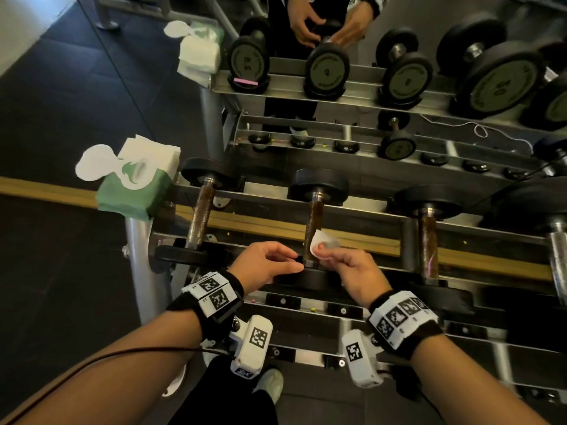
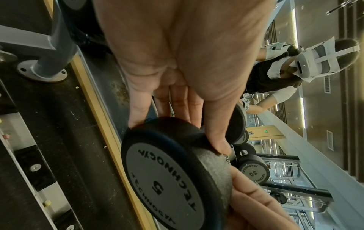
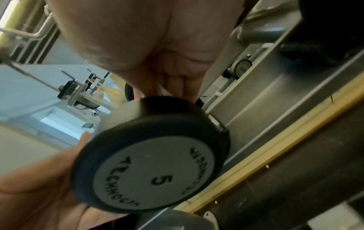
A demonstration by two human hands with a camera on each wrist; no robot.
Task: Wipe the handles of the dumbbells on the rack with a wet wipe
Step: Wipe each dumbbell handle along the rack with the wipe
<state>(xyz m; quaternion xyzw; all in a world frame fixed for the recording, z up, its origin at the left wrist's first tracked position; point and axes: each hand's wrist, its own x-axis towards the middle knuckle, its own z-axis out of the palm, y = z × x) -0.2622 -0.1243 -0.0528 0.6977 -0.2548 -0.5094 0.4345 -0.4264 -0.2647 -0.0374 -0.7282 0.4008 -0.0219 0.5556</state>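
- The left hand is curling around the near weight of the middle dumbbell, probably steadying it.
- The right hand is pinching a wet wipe against its handle, seemingly to rub it.

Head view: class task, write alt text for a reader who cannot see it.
A right hand presses a wet wipe against a dumbbell handle on a rack, while the left hand steadies the dumbbell's near end. A green wipe pack sits at the rack's left.
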